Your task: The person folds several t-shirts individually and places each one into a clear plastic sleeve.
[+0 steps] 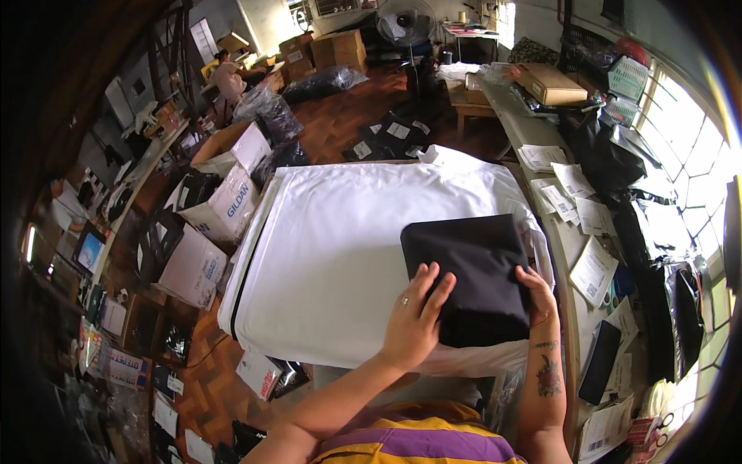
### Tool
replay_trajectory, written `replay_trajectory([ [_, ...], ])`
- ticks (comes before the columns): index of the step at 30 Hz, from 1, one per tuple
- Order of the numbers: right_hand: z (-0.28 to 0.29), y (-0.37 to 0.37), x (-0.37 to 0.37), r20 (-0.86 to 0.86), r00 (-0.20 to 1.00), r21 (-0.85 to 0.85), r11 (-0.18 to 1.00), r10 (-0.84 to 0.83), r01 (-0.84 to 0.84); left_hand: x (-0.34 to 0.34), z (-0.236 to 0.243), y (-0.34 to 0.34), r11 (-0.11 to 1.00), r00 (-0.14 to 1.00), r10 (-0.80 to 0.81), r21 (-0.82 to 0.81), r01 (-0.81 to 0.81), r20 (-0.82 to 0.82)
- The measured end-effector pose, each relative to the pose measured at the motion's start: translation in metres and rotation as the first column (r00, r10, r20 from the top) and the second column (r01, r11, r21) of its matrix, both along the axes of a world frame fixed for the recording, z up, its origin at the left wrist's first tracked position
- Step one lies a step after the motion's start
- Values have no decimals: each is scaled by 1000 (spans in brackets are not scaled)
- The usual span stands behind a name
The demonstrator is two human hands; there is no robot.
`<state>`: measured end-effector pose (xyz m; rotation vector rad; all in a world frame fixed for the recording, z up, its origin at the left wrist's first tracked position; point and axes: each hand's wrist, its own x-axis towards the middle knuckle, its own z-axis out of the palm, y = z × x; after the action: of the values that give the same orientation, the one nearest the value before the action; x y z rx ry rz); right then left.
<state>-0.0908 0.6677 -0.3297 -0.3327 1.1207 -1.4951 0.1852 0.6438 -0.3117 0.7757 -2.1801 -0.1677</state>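
Note:
A flat, dark black rectangular bundle (471,271) with rounded corners, either folded cloth or a soft pouch, is at the right part of a table covered with white cloth (332,232). My left hand (417,317) rests on the bundle's lower left side, fingers stretched and apart, with a ring on one of them. At the right edge, my right hand (537,298) grips the bundle with its thumb side on top; the other fingers are mostly hidden. Whether the bundle touches the cloth or is slightly lifted, I cannot tell.
Along the right, a long counter holds printed paper slips (593,271), a dark phone (600,361), scissors (661,429) and black plastic bags (680,301). Open cartons (224,205) stand left of the table. Black packages (394,131) lie on the floor beyond. Two people sit at the far left.

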Motion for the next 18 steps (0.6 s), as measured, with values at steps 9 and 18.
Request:
replay_trajectory([
  [9, 5, 32, -7, -379, 922, 55, 996, 82, -66, 74, 34, -35, 883, 810, -454, 311, 352, 372],
  [18, 69, -15, 67, -873, -475, 83, 993, 113, 83, -65, -1, -77, 952, 943, 281, 68, -297, 180],
])
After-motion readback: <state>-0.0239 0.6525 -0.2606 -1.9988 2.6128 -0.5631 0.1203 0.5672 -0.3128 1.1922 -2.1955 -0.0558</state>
